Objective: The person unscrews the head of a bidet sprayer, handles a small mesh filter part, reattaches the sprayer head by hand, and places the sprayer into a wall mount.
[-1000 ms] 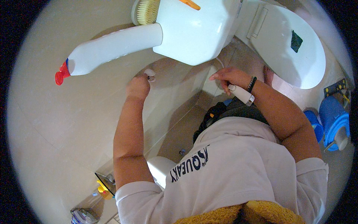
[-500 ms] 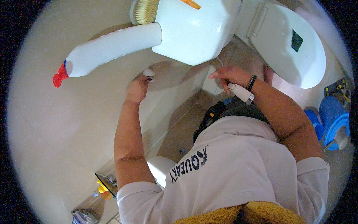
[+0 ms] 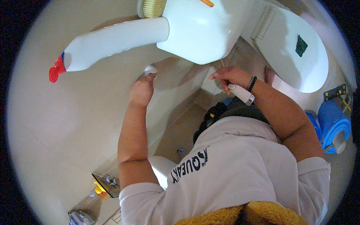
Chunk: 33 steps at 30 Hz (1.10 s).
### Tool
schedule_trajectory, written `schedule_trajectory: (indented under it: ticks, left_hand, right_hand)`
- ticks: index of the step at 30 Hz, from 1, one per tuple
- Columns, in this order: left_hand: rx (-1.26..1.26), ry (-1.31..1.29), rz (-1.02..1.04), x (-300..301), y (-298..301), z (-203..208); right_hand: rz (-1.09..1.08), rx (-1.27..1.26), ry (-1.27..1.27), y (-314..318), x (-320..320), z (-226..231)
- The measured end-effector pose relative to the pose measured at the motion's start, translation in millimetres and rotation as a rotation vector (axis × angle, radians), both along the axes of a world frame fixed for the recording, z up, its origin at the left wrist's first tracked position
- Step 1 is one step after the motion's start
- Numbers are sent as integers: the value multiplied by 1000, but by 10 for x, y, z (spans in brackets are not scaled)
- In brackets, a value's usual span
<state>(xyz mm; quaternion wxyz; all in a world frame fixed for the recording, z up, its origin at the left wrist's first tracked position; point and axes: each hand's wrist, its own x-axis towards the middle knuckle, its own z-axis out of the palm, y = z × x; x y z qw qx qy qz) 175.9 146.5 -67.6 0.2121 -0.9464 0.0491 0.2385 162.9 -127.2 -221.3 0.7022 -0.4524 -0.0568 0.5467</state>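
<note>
My left hand (image 3: 142, 91) reaches up along the beige tiled wall, its fingers closed about a small white rounded fitting (image 3: 150, 70). How much of that piece the fingers cover is hidden. My right hand (image 3: 235, 77), with a dark beaded bracelet at the wrist, is curled around a white handheld sprayer (image 3: 242, 93) with a silvery end. The sprayer points down toward my body. Above both hands is the white toilet tank (image 3: 198, 45). A long white bottle (image 3: 116, 43) with a red cap stands on it, looming toward the left.
On the tank are a pale bristled brush (image 3: 153, 8) and an orange object (image 3: 207, 3). A dark green scouring pad (image 3: 301, 45) lies on the white toilet lid (image 3: 317, 71). Blue containers (image 3: 332, 123) stand at the right. A dark glass shelf (image 3: 107, 183) with yellow items juts out lower left.
My left hand has shifted slightly and turned at the white fitting, its back now more toward the view. My right hand keeps the sprayer in nearly the same place. The view has tilted a little.
</note>
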Motion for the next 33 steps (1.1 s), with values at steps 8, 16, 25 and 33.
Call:
schedule_trajectory:
  ticks: [8, 16, 25, 33]
  left_hand:
    - [-285, 134, 52, -28, 62, 78]
    - [-105, -116, -4, 0, 135, -67]
    - [-451, 7, 42, -120, 76, 41]
    - [-167, -144, -283, 74, 108, -48]
  right_hand:
    - [-50, 152, 4, -30, -22, -56]
    - [-70, 138, 69, -61, -93, -40]
    - [-87, 132, 72, -73, -122, -11]
    - [-76, 123, 84, -25, -184, -46]
